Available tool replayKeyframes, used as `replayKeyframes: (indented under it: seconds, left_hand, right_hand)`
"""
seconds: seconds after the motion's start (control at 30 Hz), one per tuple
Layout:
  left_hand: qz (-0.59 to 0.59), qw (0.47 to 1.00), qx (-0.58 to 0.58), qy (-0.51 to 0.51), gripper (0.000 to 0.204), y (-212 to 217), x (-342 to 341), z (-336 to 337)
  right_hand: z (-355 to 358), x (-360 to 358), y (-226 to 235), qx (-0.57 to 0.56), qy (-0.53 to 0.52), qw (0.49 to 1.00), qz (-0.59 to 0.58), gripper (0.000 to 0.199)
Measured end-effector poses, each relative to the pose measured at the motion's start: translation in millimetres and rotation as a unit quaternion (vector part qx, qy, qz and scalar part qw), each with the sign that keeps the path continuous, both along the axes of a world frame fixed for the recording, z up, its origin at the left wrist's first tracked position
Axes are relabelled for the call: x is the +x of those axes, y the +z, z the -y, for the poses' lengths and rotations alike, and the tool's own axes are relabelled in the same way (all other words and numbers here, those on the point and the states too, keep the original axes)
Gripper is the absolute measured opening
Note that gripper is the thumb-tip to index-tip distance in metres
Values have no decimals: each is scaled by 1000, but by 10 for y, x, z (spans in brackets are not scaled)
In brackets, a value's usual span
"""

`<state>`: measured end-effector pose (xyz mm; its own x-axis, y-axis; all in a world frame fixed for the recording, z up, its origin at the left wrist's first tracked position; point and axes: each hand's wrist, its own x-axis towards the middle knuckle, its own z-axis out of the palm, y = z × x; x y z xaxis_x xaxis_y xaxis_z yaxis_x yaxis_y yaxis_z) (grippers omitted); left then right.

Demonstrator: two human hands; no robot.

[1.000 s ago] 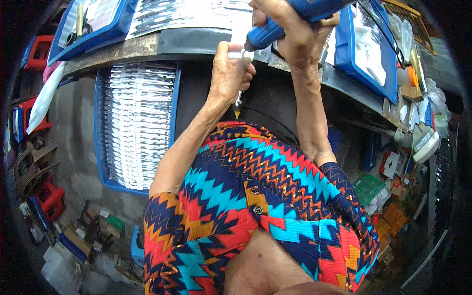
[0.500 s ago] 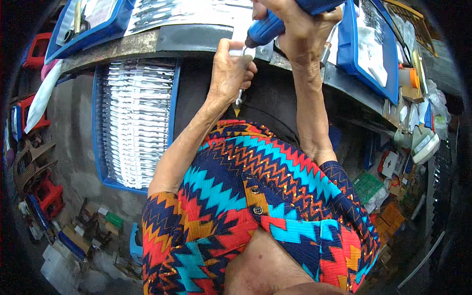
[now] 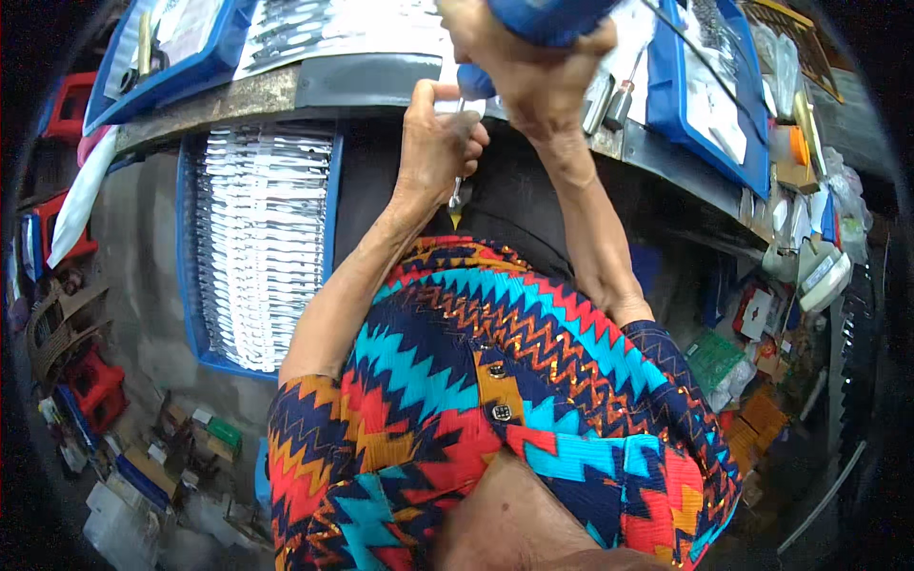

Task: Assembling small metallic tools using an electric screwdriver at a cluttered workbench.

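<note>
My left hand [image 3: 438, 143] is closed around a slim silvery metal piece [image 3: 456, 198] at the bench's front edge. The piece sticks out below the fingers, with a yellow pointed tip at its lower end. In my right hand [image 3: 533, 81], blurred and held above the bench edge, is a blue electric screwdriver [image 3: 557, 21]. Its nose comes down beside my left thumb, at the upper end of the metal piece. My fingers hide the exact contact there.
Rows of shiny metal pieces fill a blue tray [image 3: 192, 314] below the bench on the left. More pieces lie on the benchtop [image 3: 362, 81]. Blue bins stand at the left [image 3: 214, 71] and right [image 3: 666, 100]. A hand screwdriver [image 3: 621, 103] lies near the right bin.
My right hand and the electric screwdriver have moved left and slightly up, the tool's nose now close to my left thumb. My left hand keeps its hold, barely shifted.
</note>
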<state>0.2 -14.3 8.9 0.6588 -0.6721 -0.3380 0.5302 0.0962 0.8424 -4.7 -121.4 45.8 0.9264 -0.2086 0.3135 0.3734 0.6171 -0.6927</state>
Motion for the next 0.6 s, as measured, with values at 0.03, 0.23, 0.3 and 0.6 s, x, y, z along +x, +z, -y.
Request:
replayKeyframes:
  seconds: [0.03,0.23,0.3,0.6]
  left_hand:
    - [-15,1000,-15,3,25,-37,4,-5]
    - [5,1000,2,-7,22,-82,28,46]
    - [-11,1000,-4,-8,23,-66,-15,16]
    - [-23,1000,7,-4,27,-21,-41,30]
  right_hand:
    - [15,57,130,-58,40,996,-46,84]
    - [-126,-96,731,-351,-318,859,-197,15]
    - [-19,-52,449,-487,-351,794,-97,13]
    - [-17,-206,630,-315,-374,872,-11,14]
